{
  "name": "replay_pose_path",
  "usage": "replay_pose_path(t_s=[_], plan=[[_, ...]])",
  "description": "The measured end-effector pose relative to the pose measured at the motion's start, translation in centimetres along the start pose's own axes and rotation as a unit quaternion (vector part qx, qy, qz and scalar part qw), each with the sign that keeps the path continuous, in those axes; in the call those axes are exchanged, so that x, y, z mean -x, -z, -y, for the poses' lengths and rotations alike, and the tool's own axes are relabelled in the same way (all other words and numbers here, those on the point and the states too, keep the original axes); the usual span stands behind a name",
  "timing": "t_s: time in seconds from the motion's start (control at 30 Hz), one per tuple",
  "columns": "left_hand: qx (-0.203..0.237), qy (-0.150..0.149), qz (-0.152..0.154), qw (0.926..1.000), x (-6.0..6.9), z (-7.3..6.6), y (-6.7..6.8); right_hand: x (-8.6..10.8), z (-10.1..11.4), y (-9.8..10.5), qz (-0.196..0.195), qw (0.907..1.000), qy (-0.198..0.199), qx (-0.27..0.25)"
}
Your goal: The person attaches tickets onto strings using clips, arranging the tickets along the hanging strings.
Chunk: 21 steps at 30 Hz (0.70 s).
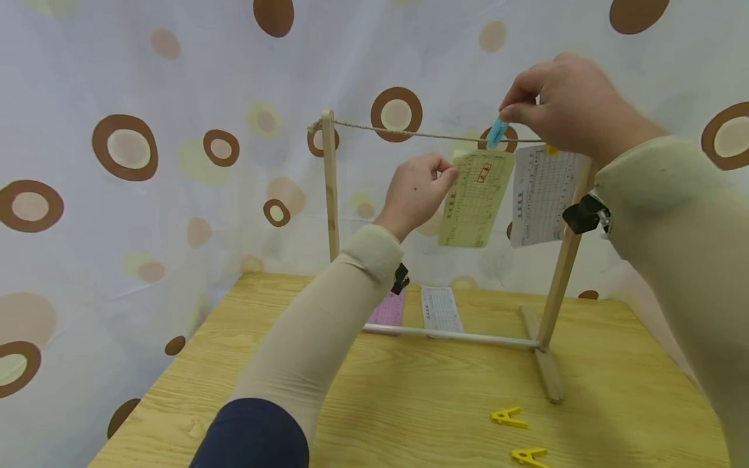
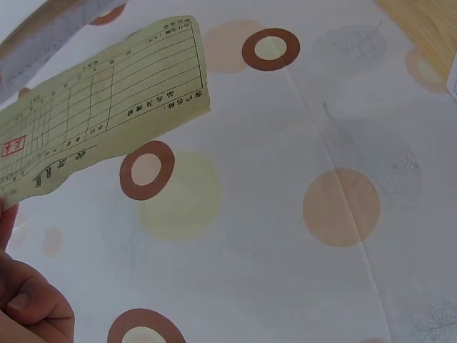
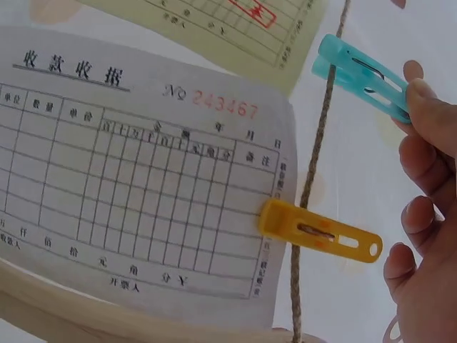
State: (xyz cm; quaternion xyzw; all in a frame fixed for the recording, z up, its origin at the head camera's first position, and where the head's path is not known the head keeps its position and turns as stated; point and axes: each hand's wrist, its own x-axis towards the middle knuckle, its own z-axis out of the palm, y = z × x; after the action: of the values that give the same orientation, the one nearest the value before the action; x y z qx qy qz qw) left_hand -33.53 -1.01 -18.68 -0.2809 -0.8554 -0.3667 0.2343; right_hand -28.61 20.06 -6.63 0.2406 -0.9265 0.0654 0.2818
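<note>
Green slip [image 1: 475,208] and blue clip [image 1: 497,133] up at twine [image 1: 404,132]

Left to right: pink slip [image 1: 389,312] on surface [image 1: 409,403]. Left hand [image 1: 417,192] pinches green slip's left edge, near top. 1 white slip [image 1: 441,309] on surface, lower down. Green slip just under twine; blue clip's mouth at twine, bite on paper: can't tell. 2 loose yellow clips [image 1: 508,418] on surface, near side. Hanging white slip [image 1: 541,195], held to twine by 1 orange-yellow clip [image 3: 319,232]. Right hand [image 1: 576,104] clamped on blue clip's handle end.

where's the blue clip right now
The blue clip is right of centre in the head view, pinched by the right hand at the rope, near the green slip's top edge.
</note>
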Motion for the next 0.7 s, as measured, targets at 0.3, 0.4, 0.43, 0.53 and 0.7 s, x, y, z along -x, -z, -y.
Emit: replay_pose_path(t_s=[0.3, 0.4, 0.43, 0.53, 0.7], plan=[[0.025, 0.001, 0.004, 0.9997, -0.1, 0.1, -0.3, 0.3, 0.0, -0.6, 0.066, 0.9966, -0.023, 0.045], [0.023, 0.001, 0.013, 0.9997, -0.1, 0.2, -0.3, 0.4, 0.0, -0.4, 0.078, 0.9932, -0.007, 0.086], [0.021, 0.0, 0.016, 0.9997, -0.1, 0.3, -0.3, 0.5, 0.1, -0.4, 0.079, 0.9921, -0.001, 0.097], [0.017, -0.001, 0.026, 0.9995, 0.0, 0.4, -0.4, 0.9, 0.2, -0.5, 0.067, 0.9906, 0.018, 0.118], [0.016, 0.0, 0.023, 0.9996, 0.3, 0.5, -0.4, 1.6, 0.5, -0.9, 0.011, 0.9918, 0.04, 0.121]])
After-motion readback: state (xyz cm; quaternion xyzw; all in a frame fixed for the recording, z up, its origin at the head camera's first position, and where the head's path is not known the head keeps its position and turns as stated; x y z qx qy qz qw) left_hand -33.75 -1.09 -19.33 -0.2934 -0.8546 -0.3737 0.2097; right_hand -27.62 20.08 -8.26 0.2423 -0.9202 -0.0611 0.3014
